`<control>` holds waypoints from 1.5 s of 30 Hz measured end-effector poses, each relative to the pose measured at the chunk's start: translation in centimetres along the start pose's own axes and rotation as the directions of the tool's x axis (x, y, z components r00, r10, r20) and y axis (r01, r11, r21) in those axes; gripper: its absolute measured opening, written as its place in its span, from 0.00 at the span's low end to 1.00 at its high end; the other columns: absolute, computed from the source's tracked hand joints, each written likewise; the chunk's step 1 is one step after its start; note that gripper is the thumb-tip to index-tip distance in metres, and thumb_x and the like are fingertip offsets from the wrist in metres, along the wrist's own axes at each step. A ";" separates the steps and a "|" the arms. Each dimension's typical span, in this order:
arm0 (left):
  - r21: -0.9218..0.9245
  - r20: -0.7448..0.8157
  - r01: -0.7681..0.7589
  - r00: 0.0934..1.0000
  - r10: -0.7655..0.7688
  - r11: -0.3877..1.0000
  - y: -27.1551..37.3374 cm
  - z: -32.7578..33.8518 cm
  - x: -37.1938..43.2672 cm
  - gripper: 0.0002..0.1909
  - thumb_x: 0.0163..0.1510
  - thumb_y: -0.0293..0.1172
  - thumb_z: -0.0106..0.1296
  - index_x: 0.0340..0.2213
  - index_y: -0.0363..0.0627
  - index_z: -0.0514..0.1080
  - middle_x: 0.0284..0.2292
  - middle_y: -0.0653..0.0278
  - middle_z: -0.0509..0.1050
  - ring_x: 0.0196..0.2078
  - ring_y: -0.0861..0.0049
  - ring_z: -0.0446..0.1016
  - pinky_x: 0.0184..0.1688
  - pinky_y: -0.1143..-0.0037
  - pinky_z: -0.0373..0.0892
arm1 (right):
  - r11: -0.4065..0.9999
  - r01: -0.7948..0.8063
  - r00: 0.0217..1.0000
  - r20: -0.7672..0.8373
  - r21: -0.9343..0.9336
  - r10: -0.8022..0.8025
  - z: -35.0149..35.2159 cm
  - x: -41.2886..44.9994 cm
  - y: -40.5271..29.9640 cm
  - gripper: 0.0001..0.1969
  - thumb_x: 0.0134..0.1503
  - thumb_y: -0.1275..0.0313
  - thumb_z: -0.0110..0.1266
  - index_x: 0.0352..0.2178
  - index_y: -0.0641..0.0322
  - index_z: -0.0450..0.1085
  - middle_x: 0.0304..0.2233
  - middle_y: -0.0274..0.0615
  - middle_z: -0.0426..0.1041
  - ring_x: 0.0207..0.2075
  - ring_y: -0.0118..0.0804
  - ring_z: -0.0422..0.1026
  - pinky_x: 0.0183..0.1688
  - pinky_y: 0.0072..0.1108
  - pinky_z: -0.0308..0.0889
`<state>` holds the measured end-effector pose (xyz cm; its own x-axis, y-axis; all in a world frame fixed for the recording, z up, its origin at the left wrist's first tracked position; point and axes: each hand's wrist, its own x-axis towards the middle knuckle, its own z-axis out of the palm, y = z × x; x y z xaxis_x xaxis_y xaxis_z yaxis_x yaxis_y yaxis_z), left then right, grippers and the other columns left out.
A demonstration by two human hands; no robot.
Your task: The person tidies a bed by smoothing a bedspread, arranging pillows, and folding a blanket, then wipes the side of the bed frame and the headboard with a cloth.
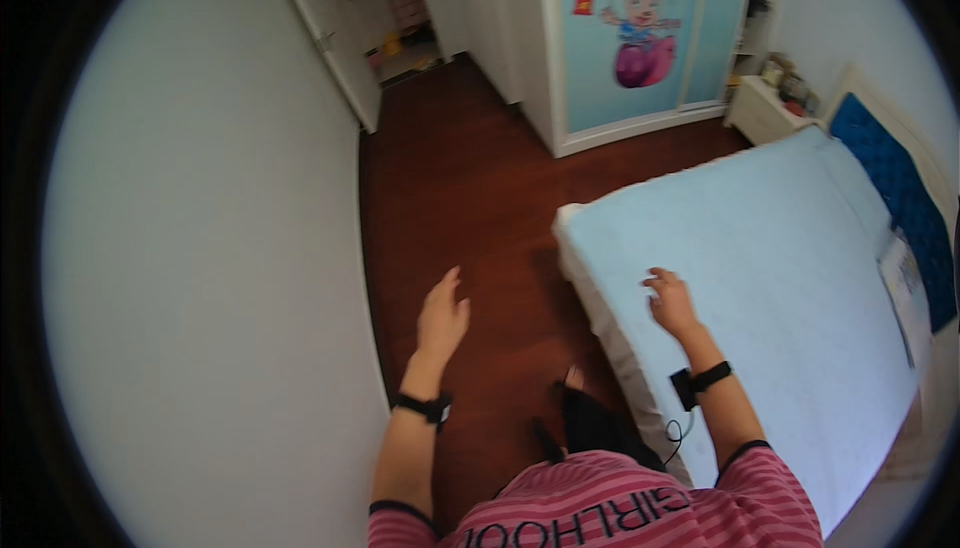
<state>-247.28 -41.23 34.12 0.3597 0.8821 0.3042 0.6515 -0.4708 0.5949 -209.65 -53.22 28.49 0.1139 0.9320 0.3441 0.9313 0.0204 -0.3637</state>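
My left hand (442,317) hangs in the air over the dark red wood floor (480,195), its fingers apart and nothing in it. In the picture, my right hand (669,299) appears over the near side of the bed (750,248), which has a light blue sheet. Its fingers are slightly curled and apart, and it holds nothing. Whether it touches the sheet I cannot tell, though it looks raised. A black strap with a small device (682,389) and a cable is on my right wrist. Another black wristband (424,407) circles my left forearm.
A pale wall (210,248) runs along my left. Ahead, a white door (330,45) stands open to another room. A light blue wardrobe (600,60) with a cartoon picture is beyond the bed. A nightstand (765,109) holds several small items by the blue padded headboard (892,180).
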 end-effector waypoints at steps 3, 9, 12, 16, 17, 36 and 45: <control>0.015 0.008 -0.073 0.997 0.072 0.997 -1.2 1.3 8.8 0.26 0.45 0.23 0.46 0.48 0.40 0.55 0.41 0.52 0.65 0.45 0.61 0.63 0.45 0.69 0.62 | 0.999 -0.038 0.999 0.004 -0.039 0.038 1.4 6.8 1.9 0.12 0.37 0.81 0.50 0.28 0.61 0.69 0.41 0.43 0.65 0.41 0.42 0.64 0.41 0.31 0.60; 0.155 0.052 -0.110 0.993 0.103 0.982 -6.0 0.9 24.6 0.23 0.46 0.25 0.45 0.46 0.40 0.58 0.42 0.54 0.65 0.45 0.63 0.63 0.46 0.71 0.62 | 0.995 -0.093 0.996 0.001 0.029 0.093 4.8 23.0 2.6 0.13 0.38 0.79 0.51 0.31 0.62 0.69 0.41 0.43 0.64 0.41 0.43 0.64 0.42 0.32 0.60; 0.179 0.089 -0.135 0.989 0.120 0.975 -8.6 0.8 31.8 0.23 0.46 0.25 0.46 0.45 0.38 0.58 0.41 0.53 0.65 0.44 0.61 0.64 0.45 0.69 0.62 | 0.992 -0.112 0.994 -0.010 0.063 0.113 7.3 30.4 2.8 0.12 0.39 0.80 0.50 0.30 0.63 0.69 0.41 0.44 0.65 0.41 0.43 0.64 0.42 0.32 0.60; 0.167 0.108 -0.192 0.978 0.176 0.967 -10.7 2.9 40.3 0.22 0.45 0.25 0.46 0.44 0.38 0.60 0.42 0.54 0.65 0.44 0.61 0.64 0.45 0.70 0.62 | 0.994 -0.077 0.995 -0.063 0.081 0.082 9.0 38.0 4.6 0.12 0.38 0.81 0.49 0.29 0.64 0.69 0.40 0.45 0.65 0.40 0.46 0.65 0.42 0.31 0.61; 0.163 0.112 -0.216 0.973 0.200 0.963 -11.3 3.4 42.7 0.21 0.45 0.25 0.46 0.44 0.39 0.61 0.42 0.54 0.65 0.45 0.61 0.63 0.46 0.71 0.62 | 0.997 -0.066 0.994 -0.087 0.040 0.069 9.3 40.0 5.0 0.12 0.37 0.81 0.49 0.29 0.64 0.69 0.39 0.46 0.66 0.40 0.46 0.65 0.41 0.31 0.62; -0.225 0.387 -0.587 0.679 0.624 0.778 -12.2 23.5 77.3 0.20 0.43 0.25 0.47 0.41 0.38 0.62 0.40 0.55 0.65 0.43 0.61 0.63 0.44 0.69 0.61 | 0.842 -0.540 0.802 -0.305 -0.004 0.513 12.0 59.1 15.7 0.12 0.39 0.78 0.49 0.30 0.62 0.69 0.41 0.47 0.65 0.42 0.47 0.64 0.43 0.30 0.61; -0.316 0.463 -0.689 0.489 0.740 0.653 -1.3 37.0 91.0 0.18 0.43 0.23 0.47 0.40 0.36 0.63 0.39 0.52 0.65 0.43 0.58 0.63 0.44 0.67 0.61 | 0.738 -0.674 0.663 -0.404 0.046 0.631 9.2 64.2 31.0 0.13 0.40 0.76 0.50 0.31 0.58 0.69 0.42 0.42 0.64 0.42 0.43 0.64 0.43 0.31 0.60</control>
<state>-190.74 39.05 33.50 0.9667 0.0758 0.2445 -0.0334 -0.9097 0.4139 -176.63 10.57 31.29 0.8025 0.4843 0.3484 0.5942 -0.5959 -0.5402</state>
